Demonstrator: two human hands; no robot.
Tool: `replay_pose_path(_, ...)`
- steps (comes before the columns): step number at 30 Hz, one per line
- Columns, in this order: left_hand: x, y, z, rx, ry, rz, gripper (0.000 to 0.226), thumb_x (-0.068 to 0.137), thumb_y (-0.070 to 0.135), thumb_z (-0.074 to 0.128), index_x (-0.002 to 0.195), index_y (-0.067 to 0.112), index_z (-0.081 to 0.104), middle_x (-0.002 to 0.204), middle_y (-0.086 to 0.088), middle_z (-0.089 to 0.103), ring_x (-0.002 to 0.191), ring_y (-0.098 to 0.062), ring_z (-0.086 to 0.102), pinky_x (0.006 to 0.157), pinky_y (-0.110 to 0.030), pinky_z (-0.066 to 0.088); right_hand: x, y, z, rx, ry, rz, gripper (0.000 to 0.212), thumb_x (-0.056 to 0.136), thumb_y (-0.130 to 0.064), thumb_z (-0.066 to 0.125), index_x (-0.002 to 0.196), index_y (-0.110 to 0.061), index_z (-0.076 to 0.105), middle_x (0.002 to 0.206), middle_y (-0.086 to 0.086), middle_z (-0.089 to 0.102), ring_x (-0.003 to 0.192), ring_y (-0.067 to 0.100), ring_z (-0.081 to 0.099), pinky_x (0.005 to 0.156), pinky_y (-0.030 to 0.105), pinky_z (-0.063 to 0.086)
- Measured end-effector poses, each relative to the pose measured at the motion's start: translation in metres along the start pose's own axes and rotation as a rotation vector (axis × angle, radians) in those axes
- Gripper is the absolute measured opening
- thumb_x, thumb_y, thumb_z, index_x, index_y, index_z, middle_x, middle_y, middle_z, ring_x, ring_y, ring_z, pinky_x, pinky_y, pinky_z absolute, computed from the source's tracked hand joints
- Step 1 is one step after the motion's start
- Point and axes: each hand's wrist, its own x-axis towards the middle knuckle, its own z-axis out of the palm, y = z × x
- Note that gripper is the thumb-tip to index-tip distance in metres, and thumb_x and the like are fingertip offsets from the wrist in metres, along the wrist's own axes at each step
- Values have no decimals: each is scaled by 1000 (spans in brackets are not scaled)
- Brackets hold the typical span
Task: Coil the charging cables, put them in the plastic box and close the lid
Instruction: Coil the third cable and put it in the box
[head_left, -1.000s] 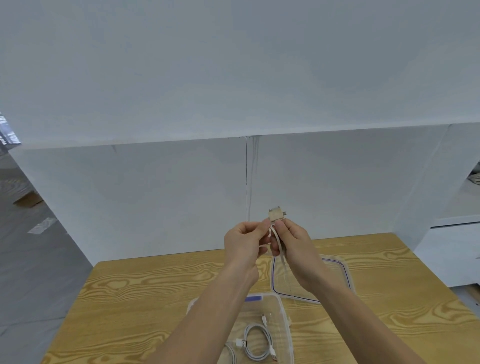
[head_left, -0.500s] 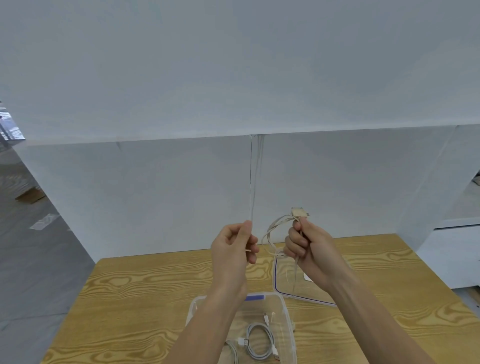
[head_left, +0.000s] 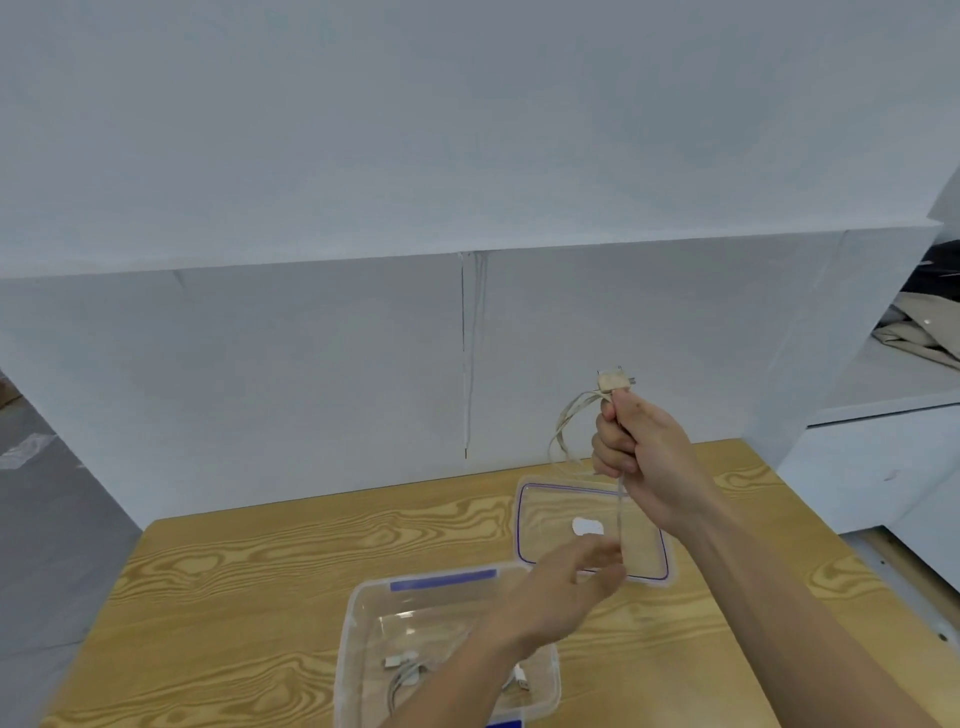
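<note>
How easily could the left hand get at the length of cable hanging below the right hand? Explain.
Probably yes: the left hand, open, is right beside the cable where it hangs free below the right hand, above the lid; nothing stands between them.

The right hand (head_left: 641, 457) is raised in an upright fist, fingers curled tight round a cable (head_left: 612, 383), with the thumb on top just under the plug. Its wrist is straight, and the bare forearm slopes down to the lower right edge. The left hand (head_left: 569, 587) is lower and nearer, back up and blurred, its fingers loosely stretched toward the right, tips below the right wrist. Whether they touch the hanging strand cannot be told. Its bare forearm comes up from the bottom edge.
</note>
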Motion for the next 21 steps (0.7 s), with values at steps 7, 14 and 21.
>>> replay_pose_path(7,-7,14,7,-293,3,172,26,97,26,47,83,18,67,92,-2,70,92,-11,65,87,-24,48,-11,-30,-13,157,-36,-36,30,100,-27,35,76,-14,47,53,-5,22,41,9,20,43,22,26)
replay_pose_path(14,-24,25,-40,-1231,-8,36,21,90,19,46,76,7,56,42,2,36,34,-9,35,36,-19,29,-16,-45,-13,245,-106,18,29,100,-26,34,77,-14,46,51,-6,25,38,8,22,43,22,28)
replay_pose_path(21,-43,33,-95,-1200,-6,-40,20,68,11,80,75,6,61,42,4,37,35,-10,39,33,-20,34,-13,-34,5,189,-97,-17,31,100,-26,33,74,-14,45,50,-6,23,40,8,18,41,22,27)
